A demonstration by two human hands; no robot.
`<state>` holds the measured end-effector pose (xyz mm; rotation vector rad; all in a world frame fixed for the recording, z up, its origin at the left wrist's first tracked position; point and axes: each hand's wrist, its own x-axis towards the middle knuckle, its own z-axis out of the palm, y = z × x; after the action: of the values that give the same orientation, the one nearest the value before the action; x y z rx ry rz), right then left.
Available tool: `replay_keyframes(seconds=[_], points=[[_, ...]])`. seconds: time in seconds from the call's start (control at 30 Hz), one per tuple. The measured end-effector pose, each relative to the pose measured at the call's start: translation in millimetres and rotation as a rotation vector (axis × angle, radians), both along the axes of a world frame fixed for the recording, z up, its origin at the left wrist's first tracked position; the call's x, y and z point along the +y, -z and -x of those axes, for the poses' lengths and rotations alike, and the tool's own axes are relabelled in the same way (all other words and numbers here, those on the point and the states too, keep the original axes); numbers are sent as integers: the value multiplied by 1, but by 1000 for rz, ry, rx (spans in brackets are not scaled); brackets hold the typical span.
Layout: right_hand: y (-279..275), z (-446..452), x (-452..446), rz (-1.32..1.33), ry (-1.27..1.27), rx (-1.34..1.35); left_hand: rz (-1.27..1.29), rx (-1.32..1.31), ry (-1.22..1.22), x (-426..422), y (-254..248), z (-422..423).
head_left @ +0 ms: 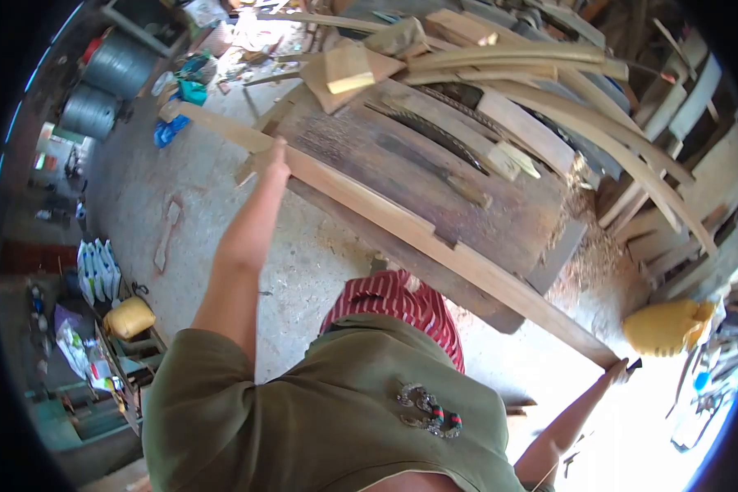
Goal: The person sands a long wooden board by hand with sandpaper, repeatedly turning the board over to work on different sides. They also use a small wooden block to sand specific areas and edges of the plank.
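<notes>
A long, pale wooden plank (369, 199) with a small notch cut in one edge runs diagonally across the front of the worktable (517, 246). Toward its far left part, my left hand (279, 157) grips the plank's edge. My right hand (619, 373) is closed at the plank's lower right end, and a small dark piece shows beside the fingers. On the tabletop behind the plank lies a dark, long tool with a wooden-looking handle (467, 193); its kind is unclear. Curved wooden pieces (517, 57) are piled at the back.
More timber (689, 205) leans at the right, above a yellow sack (668, 328). Wood shavings (590, 254) are scattered near the table's right end. Metal drums (119, 66) stand at the far left. A yellow jerrycan (129, 317) and bags (98, 271) are at the left.
</notes>
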<state>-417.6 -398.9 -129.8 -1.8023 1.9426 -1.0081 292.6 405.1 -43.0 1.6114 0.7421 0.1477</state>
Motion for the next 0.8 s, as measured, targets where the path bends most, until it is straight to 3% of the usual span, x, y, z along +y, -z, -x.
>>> replay_keyframes(seconds=[0.03, 0.13, 0.27, 0.37, 0.47, 0.53, 0.67, 0.73, 0.77, 0.8], points=[[-5, -7, 7, -15, 16, -79, 326, -139, -14, 1, 11, -4], [-20, -35, 46, -74, 19, -357, 279, -14, -81, -20, -42, 13], [-39, -95, 14, -149, 45, -719, 414, -65, -164, -3, -11, -15], [-57, -118, 34, -165, 127, -1024, 571, -125, -10, 30, 17, -52], [-9, -115, 9, -277, 118, -1285, 534, -107, -44, 26, 14, -59], [-18, -122, 19, -263, 214, -1277, 487, -135, 11, 28, 5, -55], [-21, -112, 19, -261, 11, -1303, 221, -4, 172, 33, 8, -60], [-50, -124, 41, -190, 91, -1179, 13, 158, 331, 37, 7, -63], [-11, -94, 15, -98, -116, -840, -152, 265, 326, 24, -13, -50], [-17, -100, 19, -104, -114, -841, -158, 265, 325, 18, -31, -30]])
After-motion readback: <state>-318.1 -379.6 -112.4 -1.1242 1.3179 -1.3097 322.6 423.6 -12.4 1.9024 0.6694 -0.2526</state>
